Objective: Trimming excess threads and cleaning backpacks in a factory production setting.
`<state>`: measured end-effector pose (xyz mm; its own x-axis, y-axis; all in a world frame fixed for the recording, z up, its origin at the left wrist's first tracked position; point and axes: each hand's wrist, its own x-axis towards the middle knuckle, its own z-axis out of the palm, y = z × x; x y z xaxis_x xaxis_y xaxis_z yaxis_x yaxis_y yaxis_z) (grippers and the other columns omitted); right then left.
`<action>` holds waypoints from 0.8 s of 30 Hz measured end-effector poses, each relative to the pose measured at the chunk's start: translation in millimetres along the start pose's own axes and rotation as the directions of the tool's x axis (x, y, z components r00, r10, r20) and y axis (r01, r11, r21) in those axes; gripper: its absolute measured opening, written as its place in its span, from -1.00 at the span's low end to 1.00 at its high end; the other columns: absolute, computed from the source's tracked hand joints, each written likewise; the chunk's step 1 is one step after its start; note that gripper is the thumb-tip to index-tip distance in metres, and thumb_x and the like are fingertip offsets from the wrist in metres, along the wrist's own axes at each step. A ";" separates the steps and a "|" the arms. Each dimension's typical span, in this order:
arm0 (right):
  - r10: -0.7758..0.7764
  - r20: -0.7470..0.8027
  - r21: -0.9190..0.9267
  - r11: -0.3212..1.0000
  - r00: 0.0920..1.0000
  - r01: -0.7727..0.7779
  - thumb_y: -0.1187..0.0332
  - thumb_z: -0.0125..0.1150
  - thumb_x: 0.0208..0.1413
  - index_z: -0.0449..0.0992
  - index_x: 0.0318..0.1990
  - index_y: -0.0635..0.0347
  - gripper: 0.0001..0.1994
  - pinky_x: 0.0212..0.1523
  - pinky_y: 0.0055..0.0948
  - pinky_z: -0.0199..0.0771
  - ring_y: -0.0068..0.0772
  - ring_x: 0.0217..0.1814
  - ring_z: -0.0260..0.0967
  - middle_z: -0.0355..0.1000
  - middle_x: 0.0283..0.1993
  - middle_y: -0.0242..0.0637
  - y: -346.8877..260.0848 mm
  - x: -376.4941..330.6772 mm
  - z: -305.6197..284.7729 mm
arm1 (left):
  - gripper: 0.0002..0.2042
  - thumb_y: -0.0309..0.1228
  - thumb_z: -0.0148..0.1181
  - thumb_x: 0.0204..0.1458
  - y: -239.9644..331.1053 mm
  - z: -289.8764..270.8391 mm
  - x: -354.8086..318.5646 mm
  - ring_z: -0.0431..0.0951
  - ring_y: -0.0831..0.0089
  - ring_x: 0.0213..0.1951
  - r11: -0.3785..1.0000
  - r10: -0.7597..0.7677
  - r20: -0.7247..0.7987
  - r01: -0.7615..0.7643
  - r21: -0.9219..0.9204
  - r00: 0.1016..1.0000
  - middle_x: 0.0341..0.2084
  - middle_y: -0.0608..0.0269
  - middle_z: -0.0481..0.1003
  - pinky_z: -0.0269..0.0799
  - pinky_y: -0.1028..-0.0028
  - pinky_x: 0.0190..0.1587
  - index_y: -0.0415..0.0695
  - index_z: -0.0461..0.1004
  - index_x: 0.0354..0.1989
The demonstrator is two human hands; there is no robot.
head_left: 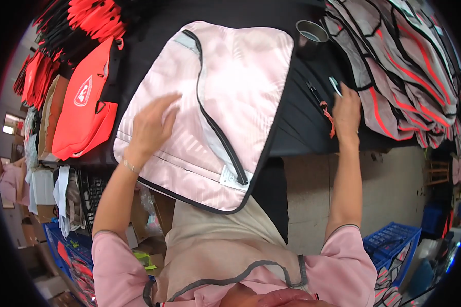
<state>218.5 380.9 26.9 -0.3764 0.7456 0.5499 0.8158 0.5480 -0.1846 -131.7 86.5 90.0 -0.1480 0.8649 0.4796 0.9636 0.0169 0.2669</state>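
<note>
A pale pink fabric panel [246, 66] with black edging lies on the black-covered table, its near corner hanging over the front edge. A long black zipper [208, 115] curves down it to a white label [230, 177]. My left hand [151, 123] is over the panel's left side, fingers stretched out and holding nothing; whether it touches the fabric I cannot tell. On the right, my right hand [347, 112] is closed around a slim white pen-like tool [335, 86], its tip poking out above the fingers. Just left of that hand lies a small dark tool [313, 92] with a coral cord [327, 115].
A metal cup [312, 31] stands at the back. Grey fabric pieces with coral stripes [394, 77] are heaped at right. A red bag [84, 107] lies at left, below stacked red pieces [97, 18]. A blue crate [393, 243] is on the floor at right.
</note>
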 end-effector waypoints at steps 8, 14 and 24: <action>0.087 0.166 -0.416 0.909 0.982 -0.011 0.45 0.06 0.12 0.47 -0.15 0.23 -0.83 -0.21 -0.13 0.56 -0.06 -0.08 0.45 0.42 -0.16 -0.14 18.8 -16.0 -1.6 | -0.52 -0.66 0.11 -0.08 -55.6 55.9 123.4 0.40 0.23 0.16 0.798 0.406 0.249 -0.474 0.371 0.879 -0.09 0.26 0.51 0.07 0.12 0.37 0.04 0.47 0.07; 0.023 0.071 -0.041 0.999 0.997 -0.021 0.52 0.07 0.12 0.42 -0.02 0.24 -0.75 -0.16 0.00 0.47 0.19 -0.08 0.39 0.33 -0.13 0.03 -34.5 33.7 -61.8 | -0.69 -0.57 0.13 -0.03 -85.4 31.8 109.8 0.45 0.30 -0.02 0.819 0.367 0.367 -0.484 0.308 0.855 -0.37 0.30 0.46 0.00 0.14 0.40 0.04 0.54 -0.10; -0.088 0.469 -0.323 0.909 0.879 0.264 0.41 0.15 0.02 0.60 -0.25 0.14 -0.85 -0.12 -0.07 0.52 0.05 -0.09 0.52 0.55 -0.16 0.00 -34.9 212.9 0.7 | -0.69 -0.34 0.10 0.11 -79.9 42.1 98.2 0.50 0.16 -0.16 0.858 -0.459 0.294 0.504 -0.100 0.839 -0.31 0.07 0.50 0.33 0.30 0.01 -0.04 0.53 0.03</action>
<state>109.5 520.7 149.8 -0.6087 0.7847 0.1172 0.7840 0.5723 0.2405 -213.9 191.2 80.6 -0.5007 0.8650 0.0341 0.7295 0.4004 0.5546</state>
